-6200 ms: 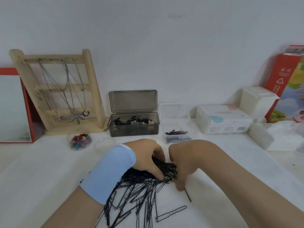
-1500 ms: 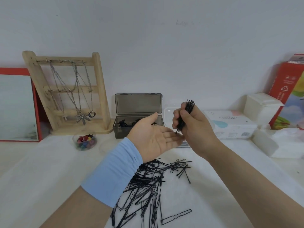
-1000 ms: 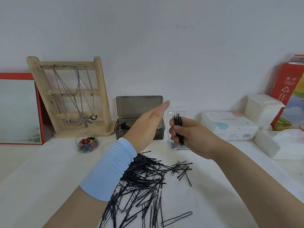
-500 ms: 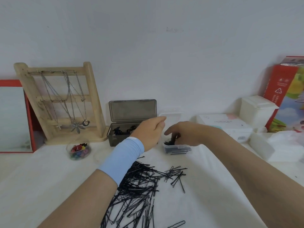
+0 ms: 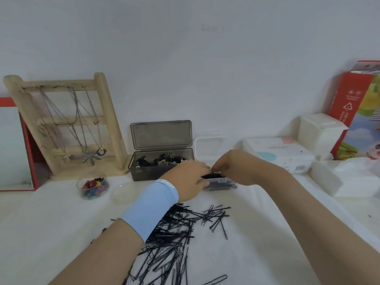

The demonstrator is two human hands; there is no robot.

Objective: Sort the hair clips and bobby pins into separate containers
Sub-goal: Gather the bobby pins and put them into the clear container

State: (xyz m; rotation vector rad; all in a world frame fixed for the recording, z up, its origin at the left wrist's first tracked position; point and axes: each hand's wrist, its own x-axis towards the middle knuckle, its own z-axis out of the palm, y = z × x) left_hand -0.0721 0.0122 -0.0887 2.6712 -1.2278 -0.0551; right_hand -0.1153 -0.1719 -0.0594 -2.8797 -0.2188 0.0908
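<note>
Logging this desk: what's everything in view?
pins: many, black, pile front centre
clear box: one, clear, behind pile, holds pins
grey box: one, grey, back centre, open
clips: several, dark, in grey box
tub: one, clear, left, coloured clips
lid: one, clear, beside tub
rack: one, wooden, back left, necklaces
mirror: one, red-framed, far left
white box: one, white, back right
bin: one, white, beside carton
carton: one, red, far right
left hand: one, blue cuff, grips clear box
right hand: one, curled over clear box
</note>
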